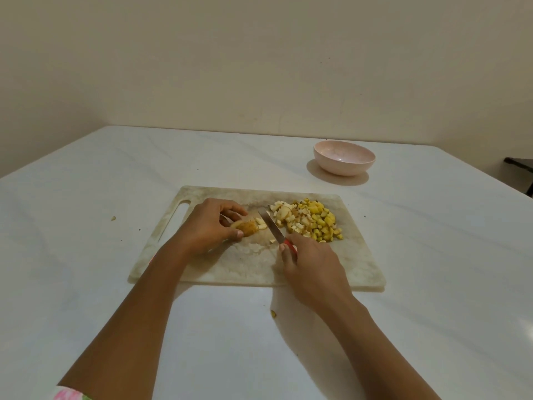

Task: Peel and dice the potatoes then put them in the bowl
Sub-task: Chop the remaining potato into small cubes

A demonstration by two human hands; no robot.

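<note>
On the marble cutting board (253,267) my left hand (212,223) pinches a brown-skinned potato piece (247,228) and holds it down. My right hand (313,265) grips the red handle of a knife (271,226). Its blade lies just right of the potato piece, tip pointing away from me, beside a few pale cut bits (262,223). A heap of diced potato (310,220), pale on the left and yellow on the right, sits on the board's far right part. The pink bowl (344,161) stands beyond the board to the right with nothing visible inside.
The white table (101,174) runs to a beige wall behind. Small scraps lie on it left of the board (113,218) and near my right forearm (273,313). A dark object (520,166) shows at the right edge.
</note>
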